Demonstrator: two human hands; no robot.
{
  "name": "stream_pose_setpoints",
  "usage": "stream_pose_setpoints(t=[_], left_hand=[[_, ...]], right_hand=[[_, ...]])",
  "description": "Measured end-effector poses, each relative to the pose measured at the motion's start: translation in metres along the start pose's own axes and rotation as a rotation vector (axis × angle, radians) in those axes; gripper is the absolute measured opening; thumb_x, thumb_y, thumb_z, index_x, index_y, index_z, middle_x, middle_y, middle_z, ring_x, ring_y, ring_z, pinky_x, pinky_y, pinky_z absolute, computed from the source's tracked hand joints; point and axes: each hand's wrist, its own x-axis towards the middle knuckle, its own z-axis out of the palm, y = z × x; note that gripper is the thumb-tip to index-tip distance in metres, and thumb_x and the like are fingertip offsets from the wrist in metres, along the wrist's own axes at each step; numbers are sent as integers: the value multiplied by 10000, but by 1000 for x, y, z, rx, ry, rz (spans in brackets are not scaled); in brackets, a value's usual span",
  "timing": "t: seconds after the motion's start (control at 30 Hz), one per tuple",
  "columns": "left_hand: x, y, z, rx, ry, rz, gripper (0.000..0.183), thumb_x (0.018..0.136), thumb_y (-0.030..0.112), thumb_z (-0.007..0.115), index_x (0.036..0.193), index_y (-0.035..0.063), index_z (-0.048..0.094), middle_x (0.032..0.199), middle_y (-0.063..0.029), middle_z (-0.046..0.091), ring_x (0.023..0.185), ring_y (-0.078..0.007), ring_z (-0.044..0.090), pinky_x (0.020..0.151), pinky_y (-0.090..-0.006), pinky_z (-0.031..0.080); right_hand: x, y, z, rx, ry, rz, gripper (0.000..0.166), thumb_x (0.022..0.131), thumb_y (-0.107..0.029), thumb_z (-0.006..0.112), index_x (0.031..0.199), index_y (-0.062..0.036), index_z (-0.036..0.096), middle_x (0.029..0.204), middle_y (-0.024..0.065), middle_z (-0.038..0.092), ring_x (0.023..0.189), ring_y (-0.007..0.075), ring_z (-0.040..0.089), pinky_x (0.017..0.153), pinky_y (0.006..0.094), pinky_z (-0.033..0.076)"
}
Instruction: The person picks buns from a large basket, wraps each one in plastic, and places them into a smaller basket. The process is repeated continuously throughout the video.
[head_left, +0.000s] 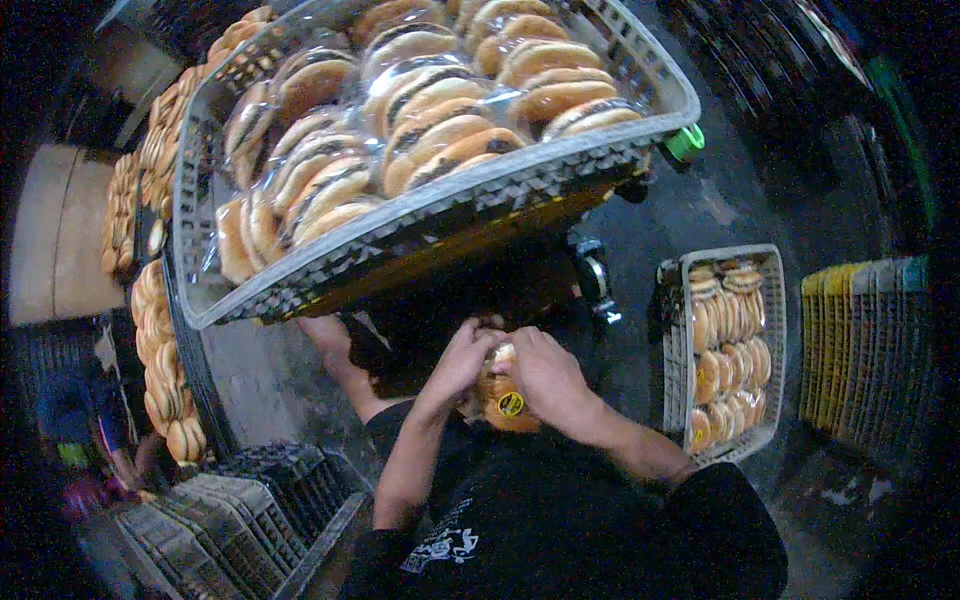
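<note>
Both of my hands meet in front of my torso at the top end of a bagged bun (510, 401), which carries a round yellow-and-black sticker. My left hand (469, 360) and my right hand (540, 367) pinch the gathered mouth of the clear bag, fingers nearly touching. The fingertips are partly hidden and blurred. Beyond my hands, a grey plastic crate (450, 191) stands tilted in view, holding rows of filled buns (427, 112) in clear bags, their dark filling showing.
At the right stands another crate (780, 337) of bagged buns, beside stacked yellow and grey crates (862, 345). Loose buns (165, 375) line dark trays along the left. Stacked crates (247, 510) sit lower left, near a partly seen person (82, 420). A tape dispenser-like object (596, 277) lies beyond my right hand.
</note>
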Motion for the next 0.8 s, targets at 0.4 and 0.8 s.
stream_pose_setpoints(t=[0.4,0.8], left_hand=[[-10,-9,52,-72,612,657,196,871,131,429,889,-10,563,868,-116,563,816,-220,547,752,-295,420],[-19,-36,17,-95,716,478,215,870,163,434,892,-6,565,847,-106,568,803,-207,542,748,-297,418]], right_hand=[[48,184,57,152,705,388,668,814,-496,455,1200,38,343,981,237,540,805,331,567,740,420,448],[-8,314,130,-249,142,792,246,750,-237,538,851,-19,591,856,209,587,806,385,572,700,426,466]])
